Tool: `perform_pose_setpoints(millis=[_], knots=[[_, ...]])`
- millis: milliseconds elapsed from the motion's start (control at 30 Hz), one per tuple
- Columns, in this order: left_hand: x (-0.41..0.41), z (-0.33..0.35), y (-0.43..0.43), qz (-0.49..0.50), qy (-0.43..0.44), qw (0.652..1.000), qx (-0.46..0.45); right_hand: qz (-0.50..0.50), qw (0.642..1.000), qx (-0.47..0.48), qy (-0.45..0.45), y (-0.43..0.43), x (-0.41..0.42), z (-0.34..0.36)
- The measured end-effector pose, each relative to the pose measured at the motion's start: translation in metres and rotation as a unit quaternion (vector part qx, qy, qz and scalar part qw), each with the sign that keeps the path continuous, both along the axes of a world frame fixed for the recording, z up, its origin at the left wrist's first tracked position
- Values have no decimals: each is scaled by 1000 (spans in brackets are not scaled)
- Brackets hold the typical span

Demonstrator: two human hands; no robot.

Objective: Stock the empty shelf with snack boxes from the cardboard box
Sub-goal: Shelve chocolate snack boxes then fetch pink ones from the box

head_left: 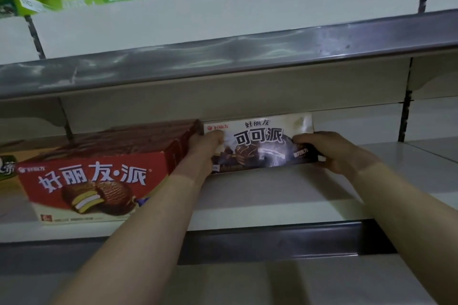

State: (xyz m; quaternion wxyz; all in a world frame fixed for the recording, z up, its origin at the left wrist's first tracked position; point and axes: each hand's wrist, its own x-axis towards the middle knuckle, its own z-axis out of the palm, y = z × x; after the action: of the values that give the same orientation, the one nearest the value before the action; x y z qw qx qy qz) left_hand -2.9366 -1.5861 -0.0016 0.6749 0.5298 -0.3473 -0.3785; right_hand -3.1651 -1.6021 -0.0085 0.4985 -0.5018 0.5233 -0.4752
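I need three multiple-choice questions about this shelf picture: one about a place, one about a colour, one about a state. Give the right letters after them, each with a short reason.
1. Where is the dark cocoa-pie box relative to the red pie box?
A. on top of it
B. to its right, at the same shelf level
C. one shelf higher

2. What colour is the front of the large box on the left?
A. red
B. blue
C. yellow

3. How is the dark cocoa-pie box held?
A. by nobody
B. by one hand only
C. by both hands, one at each end

Answers:
1 B: it stands just right of the red pie box.
2 A: its printed front is red.
3 C: the left hand and the right hand grip its two ends.
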Motion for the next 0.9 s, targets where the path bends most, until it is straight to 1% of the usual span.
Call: perform_pose_setpoints(millis=[100,233,367,467,533,633,700,767,833,900], knots=[[-1,-5,-16,18,-36,999,-4,-15,999,-27,40,-9,8,8],[-1,-10,-38,36,-143,989,5,-51,987,-72,135,-29,20,5],[-4,-12,-50,35,-202,979,-16,-55,975,-96,194,-40,25,1],[-3,-19,-57,59,-204,976,-52,-79,959,-85,257,-55,27,-2],[-1,-26,-60,67,-197,975,-76,-103,952,-90,274,-55,31,-3],[1,-30,-65,74,-237,967,-57,-123,941,-107,297,-54,35,-8],[2,-30,-62,84,-301,950,-9,-123,932,-120,320,-56,34,-11],[1,-31,-54,78,-372,925,16,-124,919,-139,348,-55,33,-13],[-2,-32,-47,79,-452,888,21,-121,906,-167,369,-52,34,-14],[-3,-33,-44,83,-509,856,32,-115,892,-195,390,-48,35,-16]])
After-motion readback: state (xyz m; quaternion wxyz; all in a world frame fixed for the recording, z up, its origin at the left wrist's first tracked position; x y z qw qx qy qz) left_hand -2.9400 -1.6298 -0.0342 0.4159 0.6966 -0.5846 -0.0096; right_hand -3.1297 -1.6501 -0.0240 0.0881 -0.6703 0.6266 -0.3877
